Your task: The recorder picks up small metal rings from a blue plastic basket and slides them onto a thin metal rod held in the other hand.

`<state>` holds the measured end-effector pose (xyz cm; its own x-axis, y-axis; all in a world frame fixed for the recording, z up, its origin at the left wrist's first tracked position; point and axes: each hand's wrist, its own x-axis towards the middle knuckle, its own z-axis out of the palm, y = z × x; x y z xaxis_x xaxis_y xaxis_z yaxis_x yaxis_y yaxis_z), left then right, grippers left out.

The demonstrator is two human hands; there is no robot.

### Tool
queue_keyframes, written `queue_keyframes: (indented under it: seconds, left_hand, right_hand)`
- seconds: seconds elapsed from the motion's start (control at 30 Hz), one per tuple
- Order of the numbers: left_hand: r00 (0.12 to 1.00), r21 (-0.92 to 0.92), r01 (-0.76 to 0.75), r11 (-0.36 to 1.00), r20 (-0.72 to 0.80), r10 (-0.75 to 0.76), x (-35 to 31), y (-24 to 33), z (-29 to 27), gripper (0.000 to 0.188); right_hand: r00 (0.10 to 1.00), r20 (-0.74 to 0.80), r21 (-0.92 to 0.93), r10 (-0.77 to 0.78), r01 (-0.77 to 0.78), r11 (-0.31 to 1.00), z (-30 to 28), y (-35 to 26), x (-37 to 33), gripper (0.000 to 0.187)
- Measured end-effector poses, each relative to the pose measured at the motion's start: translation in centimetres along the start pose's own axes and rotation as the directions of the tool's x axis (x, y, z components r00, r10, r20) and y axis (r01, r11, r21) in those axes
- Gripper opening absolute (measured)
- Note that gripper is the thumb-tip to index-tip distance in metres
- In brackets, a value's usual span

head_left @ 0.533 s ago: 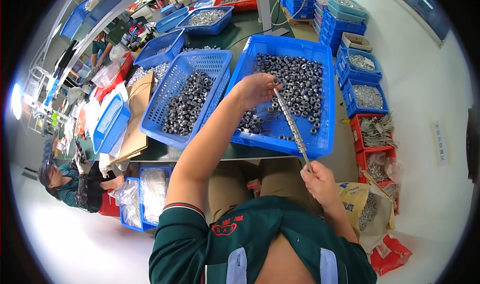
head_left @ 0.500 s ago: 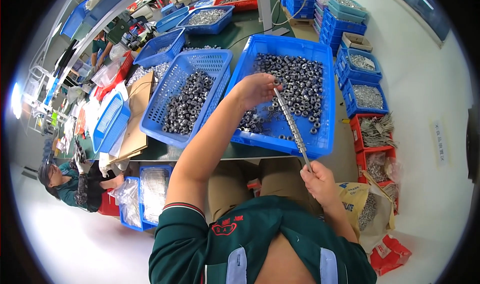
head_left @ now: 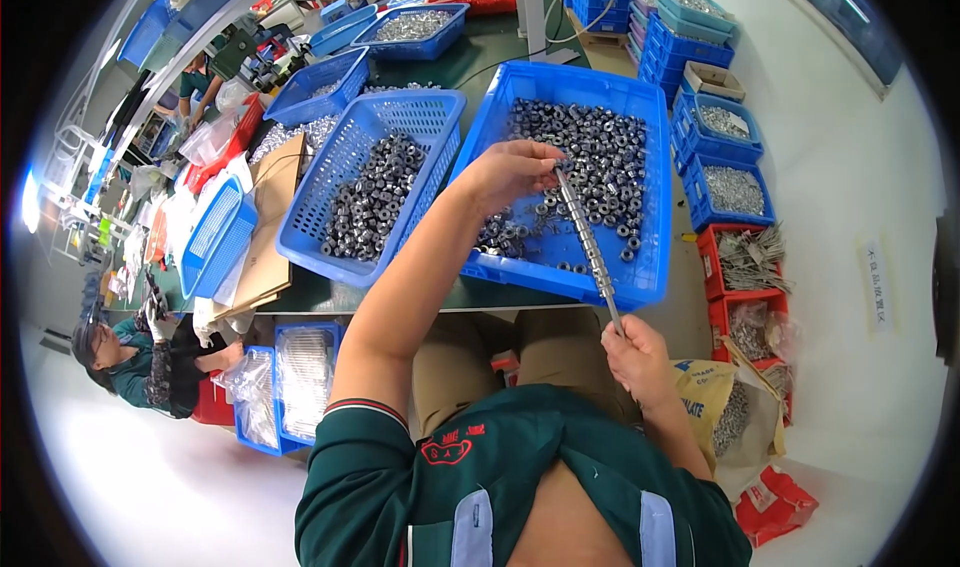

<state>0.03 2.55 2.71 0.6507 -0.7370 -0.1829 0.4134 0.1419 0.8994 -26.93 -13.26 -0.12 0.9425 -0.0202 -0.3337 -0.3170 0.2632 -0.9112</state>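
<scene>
My right hand (head_left: 640, 359) is closed round the lower end of a thin metal rod (head_left: 612, 309). The rod slants up and to the left over the large blue bin (head_left: 655, 217). Several small metal rings (head_left: 590, 247) are threaded along it in a row. At the rod's upper tip, my left hand (head_left: 515, 175) pinches a small metal ring, mostly covered by the fingers. Beneath, the bin holds a heap of loose dark and shiny metal rings (head_left: 610, 152).
Left of the bin stands a blue perforated basket (head_left: 300, 232) of similar rings, beside flat cardboard (head_left: 265, 267). Stacked blue crates (head_left: 705, 147) and red crates (head_left: 712, 267) line the right side. A co-worker (head_left: 130, 367) sits at the far left.
My left fingers have moved slightly right, closing in on the rod's upper tip with the ring. My right hand keeps its hold on the rod almost in place.
</scene>
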Motion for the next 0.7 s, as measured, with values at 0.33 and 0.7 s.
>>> queue_keyframes:
  seconds: [0.33,0.7]
  left_hand:
    - [0.996,-0.031,0.000,1.000,0.086,0.003,0.5,-0.4,-1.8,0.020]
    - [0.967,0.013,-0.018,1.000,0.256,0.014,-0.6,0.2,-0.8,0.029]
  right_hand:
    - [0.998,-0.020,-0.066,-0.065,0.064,0.996,0.1,0.3,-0.2,0.013]
    - [0.996,0.085,0.197,-0.042,0.025,0.980,1.0,-1.3,0.2,0.011]
